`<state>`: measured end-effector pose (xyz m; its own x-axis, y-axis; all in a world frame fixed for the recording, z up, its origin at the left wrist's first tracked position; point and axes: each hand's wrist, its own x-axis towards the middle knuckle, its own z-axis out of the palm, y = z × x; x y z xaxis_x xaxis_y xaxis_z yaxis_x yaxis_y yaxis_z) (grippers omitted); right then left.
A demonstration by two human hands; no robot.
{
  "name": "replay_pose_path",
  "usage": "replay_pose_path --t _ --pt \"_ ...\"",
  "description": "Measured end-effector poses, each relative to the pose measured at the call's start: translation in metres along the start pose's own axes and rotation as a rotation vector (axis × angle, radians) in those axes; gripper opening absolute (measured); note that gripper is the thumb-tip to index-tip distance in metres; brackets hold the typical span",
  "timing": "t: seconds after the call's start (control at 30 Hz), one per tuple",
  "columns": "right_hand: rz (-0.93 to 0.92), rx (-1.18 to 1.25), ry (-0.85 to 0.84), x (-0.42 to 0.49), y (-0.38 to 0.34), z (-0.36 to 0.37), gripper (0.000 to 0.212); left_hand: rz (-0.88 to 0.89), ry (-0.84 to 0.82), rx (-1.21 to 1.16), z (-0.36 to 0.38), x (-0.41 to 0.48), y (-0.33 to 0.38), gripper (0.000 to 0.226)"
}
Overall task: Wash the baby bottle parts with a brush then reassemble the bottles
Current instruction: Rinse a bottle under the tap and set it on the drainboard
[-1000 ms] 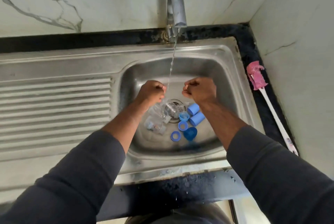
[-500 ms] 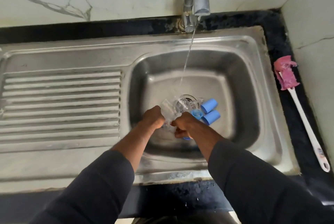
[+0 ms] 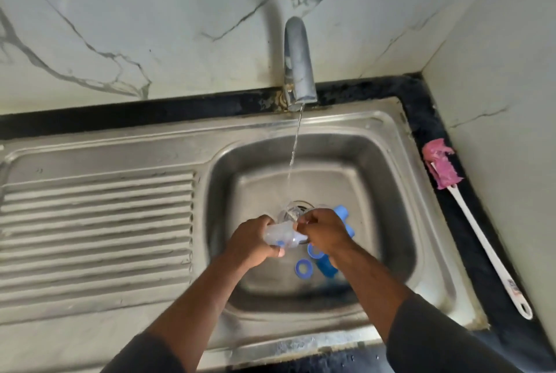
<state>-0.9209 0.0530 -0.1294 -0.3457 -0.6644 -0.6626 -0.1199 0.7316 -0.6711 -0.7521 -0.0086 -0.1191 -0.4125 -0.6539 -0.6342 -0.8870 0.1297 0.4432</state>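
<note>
Low over the sink (image 3: 436,252) basin, the left hand (image 3: 252,242) grips a clear bottle (image 3: 279,233) lying sideways, and the right hand (image 3: 325,233) pinches its right end. Blue rings (image 3: 301,267) lie on the basin floor just near of the hands. Right of the sink, the brush (image 3: 485,246) lies on the black bench (image 3: 421,114).

White marble walls (image 3: 150,11) (grey-veined) meet a black counter (image 3: 120,115) in a corner.

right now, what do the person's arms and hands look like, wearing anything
The left sleeve and right sleeve are dark grey, long and plain, leaving the forearms bare. The left hand and right hand are bare: no gloves, watch or rings visible.
</note>
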Motion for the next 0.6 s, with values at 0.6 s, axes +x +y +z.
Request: replay_pose_path --t 0.6 --pt "-0.27 0.716 -0.041 0.018 -0.12 -0.053 0.024 0.281 0.453 -0.175 -0.089 0.023 0.095 0.064"
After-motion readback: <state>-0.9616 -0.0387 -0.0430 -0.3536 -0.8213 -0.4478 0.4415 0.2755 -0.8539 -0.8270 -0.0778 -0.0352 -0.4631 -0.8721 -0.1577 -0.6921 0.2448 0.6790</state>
